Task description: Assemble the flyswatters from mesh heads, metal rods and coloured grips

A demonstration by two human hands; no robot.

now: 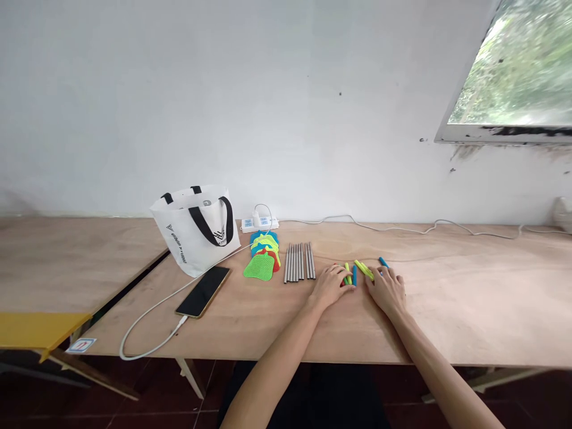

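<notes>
beside the phone, white tote bag bears unreadable black lettering.

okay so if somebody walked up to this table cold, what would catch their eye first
Probably the bright plastic handles in yellow-green, blue and red at mid-table, with the left hand and right hand resting flat on them. Just left lie a row of grey metal rods and a stack of neon mesh heads. Further left, a white tote bag stands behind a charging phone.
</notes>
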